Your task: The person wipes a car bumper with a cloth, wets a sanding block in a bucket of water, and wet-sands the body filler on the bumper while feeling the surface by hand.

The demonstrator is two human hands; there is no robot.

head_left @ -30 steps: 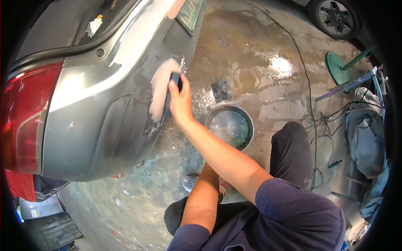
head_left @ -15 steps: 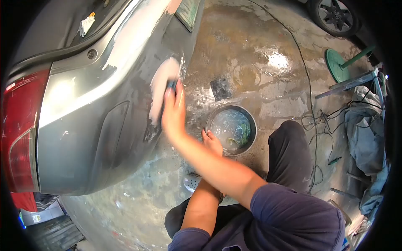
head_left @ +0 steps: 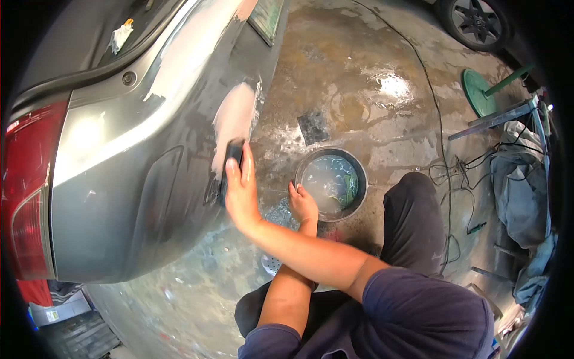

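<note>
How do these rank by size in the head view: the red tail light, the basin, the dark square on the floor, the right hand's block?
Largest to smallest:
1. Red tail light
2. Basin
Unranked, both smaller: dark square and block; the right hand partly hides the block.

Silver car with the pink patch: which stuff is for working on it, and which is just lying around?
Seems part of the job:
silver car and its pink patch
dark block, in the right hand
water basin, left hand at its rim

Probably just lying about:
green round-based stand
black cable
grey cloth
</note>
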